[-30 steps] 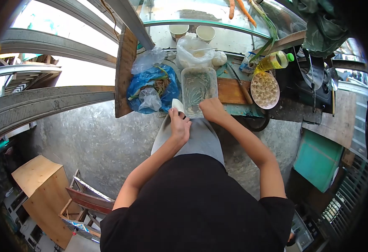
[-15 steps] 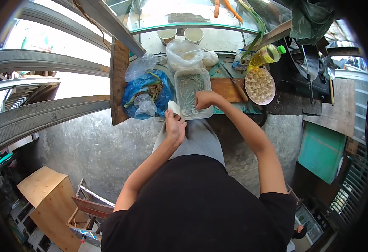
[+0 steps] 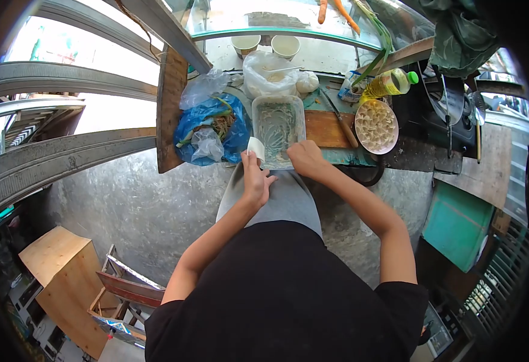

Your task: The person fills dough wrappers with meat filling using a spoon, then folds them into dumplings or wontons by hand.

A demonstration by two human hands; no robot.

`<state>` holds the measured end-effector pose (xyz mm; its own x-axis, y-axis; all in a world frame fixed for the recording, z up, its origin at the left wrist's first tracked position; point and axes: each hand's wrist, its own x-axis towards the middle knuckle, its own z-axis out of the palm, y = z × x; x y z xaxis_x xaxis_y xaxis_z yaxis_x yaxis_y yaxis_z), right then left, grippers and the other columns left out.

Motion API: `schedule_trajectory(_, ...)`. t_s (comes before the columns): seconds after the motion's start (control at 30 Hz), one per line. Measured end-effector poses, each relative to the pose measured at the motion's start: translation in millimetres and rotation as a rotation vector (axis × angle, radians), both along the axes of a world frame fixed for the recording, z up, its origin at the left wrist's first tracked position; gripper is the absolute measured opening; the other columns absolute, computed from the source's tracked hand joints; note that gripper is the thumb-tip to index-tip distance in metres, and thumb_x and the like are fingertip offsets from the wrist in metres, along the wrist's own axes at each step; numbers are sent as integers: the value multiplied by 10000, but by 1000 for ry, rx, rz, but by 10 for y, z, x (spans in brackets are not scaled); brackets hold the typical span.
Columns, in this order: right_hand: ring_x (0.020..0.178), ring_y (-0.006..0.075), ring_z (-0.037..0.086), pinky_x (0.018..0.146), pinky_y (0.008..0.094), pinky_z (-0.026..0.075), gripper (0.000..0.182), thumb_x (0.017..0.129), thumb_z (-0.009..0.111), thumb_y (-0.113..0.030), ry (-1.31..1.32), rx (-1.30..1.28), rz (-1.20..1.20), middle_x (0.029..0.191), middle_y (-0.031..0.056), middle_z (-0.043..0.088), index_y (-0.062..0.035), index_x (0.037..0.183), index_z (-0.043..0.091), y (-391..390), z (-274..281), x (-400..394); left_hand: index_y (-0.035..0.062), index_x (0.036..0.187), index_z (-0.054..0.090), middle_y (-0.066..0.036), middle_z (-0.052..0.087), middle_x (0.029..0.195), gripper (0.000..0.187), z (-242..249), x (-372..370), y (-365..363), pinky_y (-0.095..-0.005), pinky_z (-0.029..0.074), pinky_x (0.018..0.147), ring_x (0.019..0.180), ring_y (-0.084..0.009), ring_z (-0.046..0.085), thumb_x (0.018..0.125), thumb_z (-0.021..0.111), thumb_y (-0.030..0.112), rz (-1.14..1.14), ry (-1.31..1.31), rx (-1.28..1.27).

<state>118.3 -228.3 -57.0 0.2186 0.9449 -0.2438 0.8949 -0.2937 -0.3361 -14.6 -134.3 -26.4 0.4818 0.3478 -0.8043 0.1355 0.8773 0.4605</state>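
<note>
A clear rectangular plastic container with smeared residue inside stands at the counter's front edge. My left hand holds a thin white sheet beside the container's lower left corner. At the container's right wall, near its lower right corner, is my right hand, its fingers curled; whatever lies between them is hidden. To the right, a knife rests on a wooden board. A round plate of small pale pieces sits beyond the board.
Blue plastic bag at left; white bag and two cups behind the container. An oil bottle leans above the plate. A black stove stands right, and a wooden post left.
My right hand has moved from inside the container toward its lower right side. The view has shifted slightly. My left hand still holds the white sheet, with its fingers a little more spread.
</note>
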Motion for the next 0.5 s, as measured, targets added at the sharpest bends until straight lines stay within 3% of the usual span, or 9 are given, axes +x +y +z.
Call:
schedule_trajectory(0.07, 645, 321, 613, 563, 408, 470, 108, 654, 536, -80, 9, -9, -17, 646, 182, 599, -34, 647, 634, -24, 11, -49, 210, 1308, 117, -111, 110, 1424, 473, -29, -5, 7, -678, 191, 916, 1239, -570, 18, 932, 278, 446, -3, -25, 2)
schedule_trajectory(0.17, 664, 326, 615, 569, 414, 473, 108, 659, 533, -73, 40, -66, -43, 665, 189, 602, -31, 659, 632, 22, 46, -71, 206, 1290, 148, -110, 134, 1418, 439, -26, 8, 14, -651, 218, 921, 1246, -545, 99, 937, 279, 431, 16, 4, -11)
schedule_trajectory(0.23, 675, 330, 616, 574, 419, 475, 109, 662, 532, -72, 67, -115, -51, 677, 192, 604, -28, 667, 632, 76, 23, -133, 204, 1262, 188, -110, 190, 1394, 393, -73, -24, 22, -617, 247, 919, 1228, -493, 232, 943, 282, 413, 41, -43, -37)
schedule_trajectory(0.27, 672, 341, 614, 583, 419, 478, 93, 644, 548, -72, 86, -81, -70, 676, 197, 603, -17, 658, 622, 111, -35, -178, 204, 1262, 188, -110, 190, 1394, 393, -97, -31, 13, -617, 247, 919, 1228, -493, 232, 943, 282, 413, 43, -44, -34)
schedule_trajectory(0.33, 669, 352, 611, 593, 420, 480, 85, 625, 565, -71, 104, -40, -84, 676, 202, 602, -6, 649, 613, 183, -17, -185, 212, 1274, 171, -111, 207, 1349, 416, -142, -45, 5, -645, 137, 953, 1242, -538, 95, 935, 303, 414, 76, -108, -25)
schedule_trajectory(0.37, 692, 349, 613, 611, 417, 483, 102, 626, 566, -79, 129, -138, -101, 689, 202, 607, -14, 675, 627, 212, -4, -158, 212, 1274, 171, -111, 207, 1349, 416, -166, -60, 22, -645, 137, 953, 1242, -538, 95, 935, 303, 414, 78, -110, -20)
schedule_trajectory(0.47, 738, 334, 615, 648, 409, 487, 152, 634, 568, -107, 187, -297, -137, 730, 188, 622, -41, 738, 656, 232, -87, -60, 218, 1270, 193, -89, 272, 1306, 405, -172, -72, 20, -623, 124, 966, 1229, -478, 204, 935, 313, 410, 53, -172, -39)
schedule_trajectory(0.5, 760, 322, 616, 667, 404, 488, 182, 641, 568, -126, 223, -352, -142, 759, 173, 632, -59, 775, 671, 260, -112, 0, 205, 1255, 213, -98, 278, 1323, 382, -159, -58, 27, -595, 193, 943, 1212, -445, 270, 939, 308, 399, 40, -143, -21)
